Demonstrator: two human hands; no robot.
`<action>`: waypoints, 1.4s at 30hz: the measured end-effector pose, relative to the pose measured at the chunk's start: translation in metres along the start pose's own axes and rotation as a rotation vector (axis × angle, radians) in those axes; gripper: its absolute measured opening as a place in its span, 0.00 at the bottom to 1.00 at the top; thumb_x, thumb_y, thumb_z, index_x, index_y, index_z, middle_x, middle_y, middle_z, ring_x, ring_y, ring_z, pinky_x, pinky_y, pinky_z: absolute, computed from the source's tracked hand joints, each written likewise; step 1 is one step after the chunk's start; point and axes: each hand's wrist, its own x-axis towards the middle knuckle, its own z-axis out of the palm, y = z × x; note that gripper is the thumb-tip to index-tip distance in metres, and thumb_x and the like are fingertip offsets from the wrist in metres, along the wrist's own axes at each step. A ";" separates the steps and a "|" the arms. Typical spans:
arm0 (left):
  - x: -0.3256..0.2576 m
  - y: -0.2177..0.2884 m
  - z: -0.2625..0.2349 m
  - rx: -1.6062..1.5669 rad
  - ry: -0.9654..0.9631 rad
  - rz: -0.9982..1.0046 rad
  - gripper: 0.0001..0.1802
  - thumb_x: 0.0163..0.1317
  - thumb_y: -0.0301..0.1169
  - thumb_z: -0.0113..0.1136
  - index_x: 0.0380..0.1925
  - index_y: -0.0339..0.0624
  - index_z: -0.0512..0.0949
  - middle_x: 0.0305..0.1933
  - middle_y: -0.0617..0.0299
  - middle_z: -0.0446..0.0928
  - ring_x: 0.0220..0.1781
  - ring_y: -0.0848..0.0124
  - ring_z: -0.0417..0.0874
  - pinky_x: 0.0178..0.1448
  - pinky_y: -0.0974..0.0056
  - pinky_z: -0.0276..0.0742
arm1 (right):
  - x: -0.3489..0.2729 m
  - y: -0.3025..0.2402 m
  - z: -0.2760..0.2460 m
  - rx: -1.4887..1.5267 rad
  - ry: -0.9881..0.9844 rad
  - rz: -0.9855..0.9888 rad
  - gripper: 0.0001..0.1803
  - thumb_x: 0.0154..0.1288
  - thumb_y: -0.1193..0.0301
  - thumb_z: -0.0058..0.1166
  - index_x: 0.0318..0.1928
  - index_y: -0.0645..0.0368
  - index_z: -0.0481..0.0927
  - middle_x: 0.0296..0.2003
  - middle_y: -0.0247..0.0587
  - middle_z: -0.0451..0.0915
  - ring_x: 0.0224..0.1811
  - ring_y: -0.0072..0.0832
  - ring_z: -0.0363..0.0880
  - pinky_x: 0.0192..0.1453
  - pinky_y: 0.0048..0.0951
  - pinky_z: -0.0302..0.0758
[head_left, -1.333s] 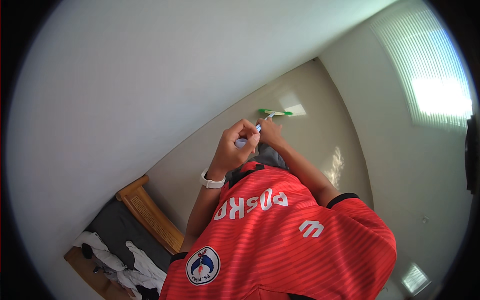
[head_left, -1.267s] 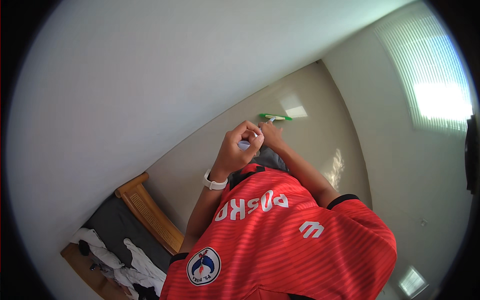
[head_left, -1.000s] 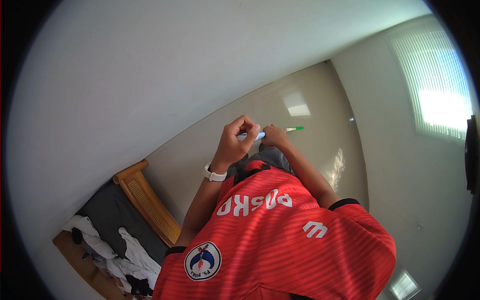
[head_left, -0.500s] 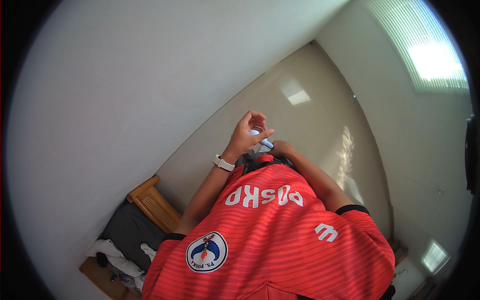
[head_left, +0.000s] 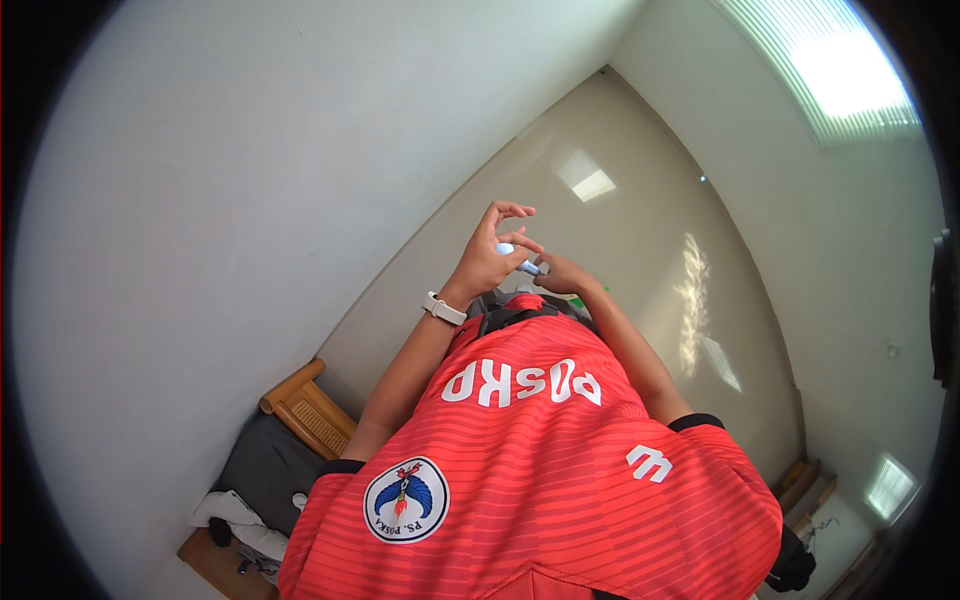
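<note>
My left hand (head_left: 487,258), with a pale band on its wrist, holds a small pale blue-and-white object (head_left: 523,265) in front of my waist. The object has a rounded, bulb-like end and a narrower end; its exact kind is too small to tell. Thumb and index finger grip the rounded end, while the other fingers stand raised and curled. My right hand (head_left: 564,274) is closed with its fingertips at the narrow end, where a small greyish round part shows. Below the hands, a dark strap or pouch (head_left: 497,312) sits at my waist, against the red shirt (head_left: 530,440).
A pale wall (head_left: 200,200) rises close on my left. Ahead lies a glossy beige floor (head_left: 640,230) with sunlight patches. At the lower left stands a wooden-armed seat (head_left: 308,410) with dark cushion and white cloth (head_left: 245,525). A bit of green (head_left: 592,297) shows beside my right wrist.
Both hands have moved a little up and away from my waist with the object. My left hand's upper fingers have spread apart. The green bit by my right wrist has come into view.
</note>
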 end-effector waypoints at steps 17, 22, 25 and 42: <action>-0.009 -0.028 0.016 0.109 0.054 0.102 0.15 0.57 0.14 0.48 0.43 0.40 0.61 0.59 0.47 0.76 0.54 0.60 0.84 0.52 0.61 0.86 | -0.045 -0.086 -0.064 1.205 -0.185 -0.057 0.20 0.78 0.57 0.46 0.47 0.62 0.79 0.38 0.36 0.79 0.40 0.22 0.78 0.44 0.28 0.78; -0.014 -0.036 0.027 0.047 0.020 0.000 0.15 0.59 0.13 0.45 0.42 0.41 0.60 0.59 0.47 0.75 0.54 0.63 0.83 0.47 0.65 0.84 | -0.046 -0.058 -0.056 1.138 -0.264 0.001 0.18 0.77 0.58 0.49 0.46 0.61 0.79 0.37 0.34 0.80 0.39 0.21 0.79 0.45 0.27 0.78; -0.016 -0.037 0.033 0.020 0.023 -0.037 0.14 0.58 0.14 0.45 0.42 0.40 0.61 0.56 0.47 0.77 0.53 0.63 0.84 0.45 0.64 0.85 | -0.051 -0.053 -0.052 1.238 -0.269 0.023 0.17 0.77 0.58 0.49 0.46 0.60 0.79 0.37 0.33 0.79 0.39 0.21 0.79 0.45 0.28 0.78; 0.003 -0.032 0.017 0.094 0.047 -0.019 0.13 0.58 0.13 0.43 0.41 0.39 0.61 0.52 0.49 0.78 0.55 0.63 0.84 0.53 0.63 0.83 | -0.012 -0.048 -0.035 1.455 -0.187 0.045 0.20 0.75 0.55 0.47 0.50 0.61 0.76 0.29 0.32 0.75 0.33 0.26 0.80 0.45 0.39 0.82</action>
